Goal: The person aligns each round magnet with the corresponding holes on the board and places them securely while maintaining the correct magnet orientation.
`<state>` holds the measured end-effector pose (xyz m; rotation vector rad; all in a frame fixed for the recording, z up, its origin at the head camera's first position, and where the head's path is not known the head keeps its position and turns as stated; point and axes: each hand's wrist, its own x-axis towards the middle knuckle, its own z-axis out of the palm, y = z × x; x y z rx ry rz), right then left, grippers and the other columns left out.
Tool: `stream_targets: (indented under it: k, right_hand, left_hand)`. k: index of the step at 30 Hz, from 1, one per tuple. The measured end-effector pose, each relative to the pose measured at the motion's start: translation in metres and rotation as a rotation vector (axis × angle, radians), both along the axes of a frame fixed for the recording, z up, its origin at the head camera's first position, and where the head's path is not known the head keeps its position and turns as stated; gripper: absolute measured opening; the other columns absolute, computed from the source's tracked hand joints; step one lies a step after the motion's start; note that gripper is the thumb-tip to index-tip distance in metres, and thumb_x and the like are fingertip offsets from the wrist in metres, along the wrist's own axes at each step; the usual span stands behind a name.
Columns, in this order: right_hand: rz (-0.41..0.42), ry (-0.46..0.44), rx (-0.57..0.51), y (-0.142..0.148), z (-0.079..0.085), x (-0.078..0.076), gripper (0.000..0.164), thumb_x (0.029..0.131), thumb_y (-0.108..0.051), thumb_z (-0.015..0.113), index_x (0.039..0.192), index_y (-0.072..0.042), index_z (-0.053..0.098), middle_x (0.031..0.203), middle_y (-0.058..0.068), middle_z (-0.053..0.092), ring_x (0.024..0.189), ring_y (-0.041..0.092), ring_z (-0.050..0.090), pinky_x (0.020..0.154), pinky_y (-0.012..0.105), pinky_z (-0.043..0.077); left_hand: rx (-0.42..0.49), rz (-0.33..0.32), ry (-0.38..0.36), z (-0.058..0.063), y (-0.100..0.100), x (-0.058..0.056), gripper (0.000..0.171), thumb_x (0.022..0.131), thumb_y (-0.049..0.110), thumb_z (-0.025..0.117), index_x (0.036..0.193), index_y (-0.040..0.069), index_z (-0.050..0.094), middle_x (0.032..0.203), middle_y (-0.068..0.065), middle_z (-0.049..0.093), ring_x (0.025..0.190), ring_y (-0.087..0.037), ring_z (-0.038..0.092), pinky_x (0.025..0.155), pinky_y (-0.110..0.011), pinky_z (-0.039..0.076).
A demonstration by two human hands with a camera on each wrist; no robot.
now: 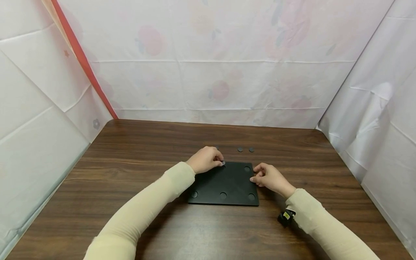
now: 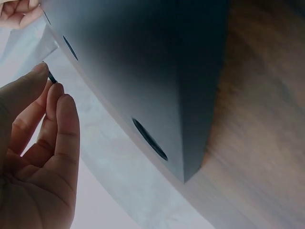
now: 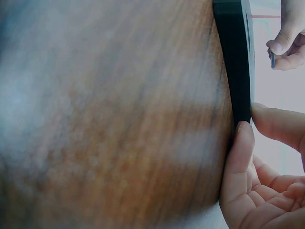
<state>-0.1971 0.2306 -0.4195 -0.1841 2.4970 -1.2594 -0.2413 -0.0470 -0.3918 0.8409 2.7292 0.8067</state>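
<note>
A flat black board (image 1: pixel 235 184) with round recesses lies on the table in front of me. My left hand (image 1: pixel 204 160) is over its far edge and pinches a small dark disc (image 2: pixel 52 77) between thumb and fingertips, close by the far middle recess. The disc stands on edge and apart from the board in the left wrist view. At the board's right edge, my right hand (image 1: pixel 272 179) grips the side, the thumb (image 3: pixel 274 124) at its top face and a finger low against its side. My left hand and forearm hide the board's far left corner.
Beyond the board, two dark discs (image 1: pixel 240 149) (image 1: pixel 251 150) lie side by side on the brown wooden table (image 1: pixel 130 173). Another disc (image 1: pixel 217 148) is partly hidden behind my left hand. Pale cloth curtains (image 1: pixel 201 83) hang around the table's back and sides.
</note>
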Motion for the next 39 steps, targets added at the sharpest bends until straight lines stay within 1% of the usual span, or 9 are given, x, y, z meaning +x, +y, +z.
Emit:
stream_targets:
  k: [8,18,29,39]
  right_hand:
    - [0.0,-0.001,-0.001,-0.0003,-0.0003,-0.0006,0.04,0.09,-0.011,0.07,0.123,0.006,0.054,0.084,0.009,0.065,0.072,0.015,0.063,0.068,0.032,0.056]
    - [-0.003,0.001,0.004,-0.0006,0.0,-0.0001,0.04,0.09,-0.011,0.07,0.122,0.006,0.054,0.084,0.009,0.064,0.071,0.016,0.062,0.068,0.032,0.056]
    - [-0.002,0.0,-0.001,-0.0006,-0.0007,-0.0008,0.04,0.09,-0.01,0.07,0.122,0.006,0.054,0.084,0.009,0.065,0.072,0.015,0.063,0.068,0.032,0.056]
    - [-0.004,0.0,0.004,-0.0006,-0.0004,-0.0003,0.04,0.09,-0.011,0.07,0.123,0.006,0.054,0.084,0.009,0.065,0.072,0.015,0.063,0.068,0.032,0.056]
  left_hand:
    - [-0.022,-0.018,0.004,-0.0002,0.0059,0.0012,0.017,0.093,0.019,0.068,0.106,0.011,0.074,0.103,-0.002,0.069,0.085,-0.011,0.063,0.075,-0.027,0.053]
    - [-0.059,-0.037,-0.01,-0.0035,0.0072,0.0008,0.015,0.093,0.018,0.068,0.104,0.012,0.075,0.1,-0.001,0.073,0.08,-0.007,0.064,0.076,-0.027,0.054]
    - [-0.085,-0.07,0.038,-0.0087,0.0061,-0.0007,0.015,0.092,0.017,0.068,0.104,0.013,0.076,0.101,-0.001,0.074,0.083,-0.009,0.066,0.077,-0.026,0.055]
    - [-0.107,-0.069,0.059,-0.009,0.0073,-0.0005,0.015,0.093,0.018,0.068,0.104,0.013,0.076,0.103,-0.001,0.072,0.086,-0.011,0.067,0.078,-0.027,0.055]
